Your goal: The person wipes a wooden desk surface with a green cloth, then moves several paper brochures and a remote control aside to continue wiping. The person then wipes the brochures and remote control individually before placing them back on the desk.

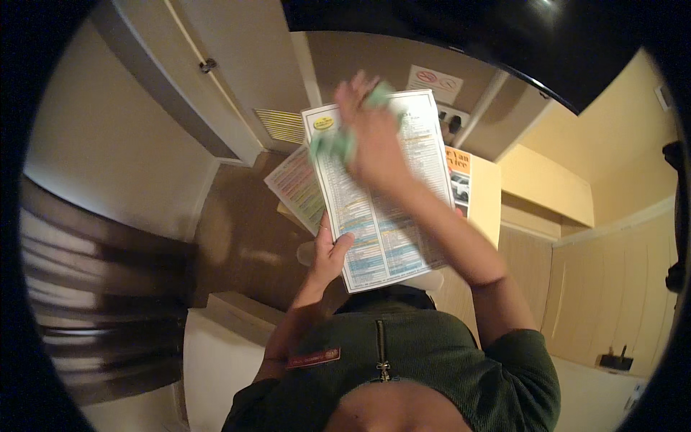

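Note:
A white printed sheet, apparently laminated and bearing dense rows of writing with blue bands, is held up in front of my body. My left hand grips its lower left edge, thumb on the front. Over the upper part of the sheet, my right hand is blurred and has a green cloth under it and between its fingers. Behind the sheet's left side shows a second printed sheet with coloured rows. To the right, an orange-headed leaflet with a vehicle picture lies on a pale table.
A large black screen overhangs the far side. Below it are a wall notice and a socket with a black plug. A dark curtain hangs at left, near a white furniture piece. A pale shelf stands at right.

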`<state>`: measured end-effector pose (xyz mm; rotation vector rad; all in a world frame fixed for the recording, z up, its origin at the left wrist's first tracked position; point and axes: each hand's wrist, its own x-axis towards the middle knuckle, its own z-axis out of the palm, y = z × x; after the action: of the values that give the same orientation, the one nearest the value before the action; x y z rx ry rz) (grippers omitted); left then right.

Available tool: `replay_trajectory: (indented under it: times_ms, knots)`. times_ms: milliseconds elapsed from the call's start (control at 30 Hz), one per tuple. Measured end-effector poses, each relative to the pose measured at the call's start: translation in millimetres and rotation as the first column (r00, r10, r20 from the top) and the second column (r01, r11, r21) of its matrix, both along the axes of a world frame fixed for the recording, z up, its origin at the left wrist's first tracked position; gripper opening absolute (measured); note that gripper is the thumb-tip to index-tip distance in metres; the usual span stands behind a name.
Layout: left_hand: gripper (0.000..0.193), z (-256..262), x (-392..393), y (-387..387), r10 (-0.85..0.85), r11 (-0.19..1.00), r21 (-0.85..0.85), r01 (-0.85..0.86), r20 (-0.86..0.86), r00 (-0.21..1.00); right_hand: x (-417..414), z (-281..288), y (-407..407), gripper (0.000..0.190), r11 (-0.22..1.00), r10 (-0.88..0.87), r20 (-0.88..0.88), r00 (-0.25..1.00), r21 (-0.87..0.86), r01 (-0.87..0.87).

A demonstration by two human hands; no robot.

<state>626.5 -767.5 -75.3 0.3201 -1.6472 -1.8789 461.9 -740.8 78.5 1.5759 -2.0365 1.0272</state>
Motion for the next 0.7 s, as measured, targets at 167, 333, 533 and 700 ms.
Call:
replay_trajectory:
  times_ms: [167,333,533,700]
  knots:
    - [0.057,13,-17,-1,-0.019,1.0,0.004,0.02,-0.107,0.994,-13,-50,30,0.075,0.999,0.046,0.131,0.99,-0.028,-0.043]
    - [0.058,16,-48,-14,0.103,0.99,-0.111,-0.091,0.108,0.989,19,-174,106,0.06,0.915,0.275,0.077,0.958,0.284,-0.286]
    - [0.057,26,-57,-3,-0.026,0.998,0.051,0.03,-0.075,0.997,-42,-97,127,0.067,0.91,-0.05,-0.003,0.999,0.412,0.047]
    - [0.057,49,-80,5,0.055,0.998,-0.016,-0.058,-0.184,0.981,3,-69,115,0.08,0.963,-0.189,0.197,0.962,0.23,0.142]
